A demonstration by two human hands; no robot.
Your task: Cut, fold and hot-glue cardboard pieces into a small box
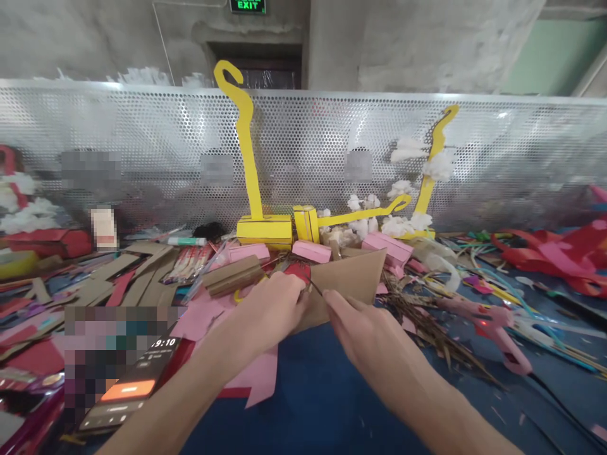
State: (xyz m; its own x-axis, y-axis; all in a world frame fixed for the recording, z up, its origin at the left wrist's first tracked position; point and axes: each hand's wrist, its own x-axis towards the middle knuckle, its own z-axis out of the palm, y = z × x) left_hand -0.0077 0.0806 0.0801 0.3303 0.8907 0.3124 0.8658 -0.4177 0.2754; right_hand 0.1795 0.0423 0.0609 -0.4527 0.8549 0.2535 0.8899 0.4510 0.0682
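A folded piece of brown cardboard (351, 278) stands at the middle of the blue table, between and beyond my hands. My left hand (279, 303) is closed at its left side, next to a small red piece (298, 272); what its fingers hold is hidden. My right hand (355, 322) pinches the lower edge of the cardboard, its fingertips near a thin dark line that crosses toward my left hand. Pink paper-covered blocks (312, 251) and a brown cardboard block (234, 276) lie just past my hands.
Yellow boxes with hooked strips (264, 229) stand before a perforated metal screen (165, 133). A lit phone (137, 379) lies at left, a pink glue gun (493, 328) with a cord at right. Cardboard strips, twigs (436, 341), pink paper and red ribbon (554, 253) lie around.
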